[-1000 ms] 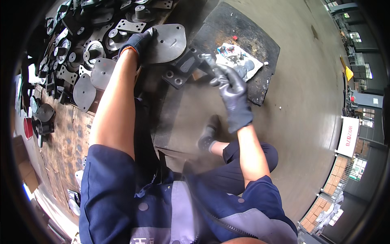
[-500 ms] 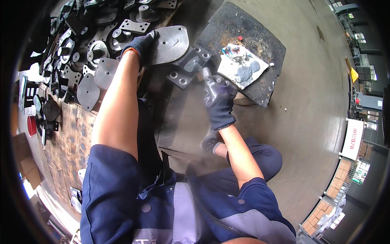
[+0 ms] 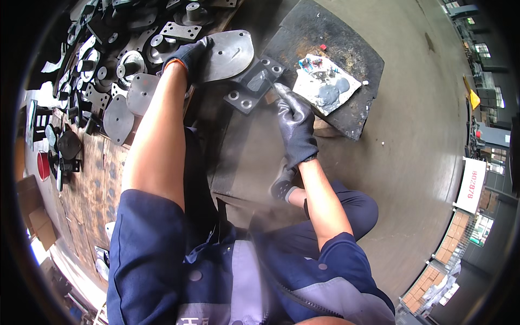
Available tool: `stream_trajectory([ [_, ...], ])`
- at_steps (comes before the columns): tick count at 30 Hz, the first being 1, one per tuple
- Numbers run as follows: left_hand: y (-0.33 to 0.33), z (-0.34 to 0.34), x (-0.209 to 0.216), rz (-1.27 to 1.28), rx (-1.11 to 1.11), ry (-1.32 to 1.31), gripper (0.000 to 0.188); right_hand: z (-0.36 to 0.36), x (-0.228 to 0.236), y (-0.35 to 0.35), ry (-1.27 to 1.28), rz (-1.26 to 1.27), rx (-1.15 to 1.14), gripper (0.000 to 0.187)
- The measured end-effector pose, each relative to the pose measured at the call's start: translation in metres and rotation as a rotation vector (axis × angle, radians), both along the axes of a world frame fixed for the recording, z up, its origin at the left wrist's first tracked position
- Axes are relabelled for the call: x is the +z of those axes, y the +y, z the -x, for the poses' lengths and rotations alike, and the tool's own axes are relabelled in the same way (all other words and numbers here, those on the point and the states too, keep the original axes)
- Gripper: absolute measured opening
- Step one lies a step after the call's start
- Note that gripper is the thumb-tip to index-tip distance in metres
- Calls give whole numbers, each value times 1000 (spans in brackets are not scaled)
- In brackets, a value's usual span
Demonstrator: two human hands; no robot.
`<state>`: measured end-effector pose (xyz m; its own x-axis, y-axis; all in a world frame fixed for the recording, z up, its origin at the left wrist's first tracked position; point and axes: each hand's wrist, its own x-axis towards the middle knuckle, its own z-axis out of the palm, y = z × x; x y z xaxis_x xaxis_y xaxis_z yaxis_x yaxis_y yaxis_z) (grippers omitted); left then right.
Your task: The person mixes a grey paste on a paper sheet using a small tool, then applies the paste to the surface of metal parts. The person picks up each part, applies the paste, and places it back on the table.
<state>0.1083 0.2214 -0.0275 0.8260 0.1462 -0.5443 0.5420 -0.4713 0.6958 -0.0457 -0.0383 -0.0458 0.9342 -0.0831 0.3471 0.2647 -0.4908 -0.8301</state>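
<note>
My left hand [image 3: 189,56], in a dark glove with an orange cuff edge, grips the near left edge of a flat grey metal plate [image 3: 230,54] with rounded ends and a small hole. Just right of that plate is a dark rectangular mounting block [image 3: 253,86] with round holes at its corners and a lighter, wet-looking patch on its middle. My gloved right hand [image 3: 294,114] is beside the block's right end, its fingers curled and pointing toward the patch. A thin item seems to reach from its fingertips to the block; its kind is too small to tell.
Metal discs, flanges and drilled plates [image 3: 181,31] crowd the wooden table [image 3: 92,189] at left. On a dark stained board [image 3: 346,59] at right lies a white sheet [image 3: 346,86] with grey paste blobs and a red bit nearby. A socked foot [image 3: 284,187] is below.
My right hand has turned slightly, its wrist shifting a little to the right and up, fingers still by the block. My left hand keeps its hold on the plate.
</note>
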Motion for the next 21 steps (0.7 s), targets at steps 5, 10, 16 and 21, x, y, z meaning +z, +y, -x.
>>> stream_trajectory([
  [5, 3, -1, -7, 1, 9, -19, 64, 0, 6, 2, -5, 29, 20, 28],
  [10, 4, 4, -11, 3, 14, -28, 64, 2, 5, 3, -30, 72, 33, 28],
  [16, 5, 4, -11, -1, 20, -29, 64, 5, 1, 3, -46, 118, 29, 22],
  [21, 4, 4, -14, 4, 15, -26, 65, 13, -4, 6, 67, -45, 35, 18],
])
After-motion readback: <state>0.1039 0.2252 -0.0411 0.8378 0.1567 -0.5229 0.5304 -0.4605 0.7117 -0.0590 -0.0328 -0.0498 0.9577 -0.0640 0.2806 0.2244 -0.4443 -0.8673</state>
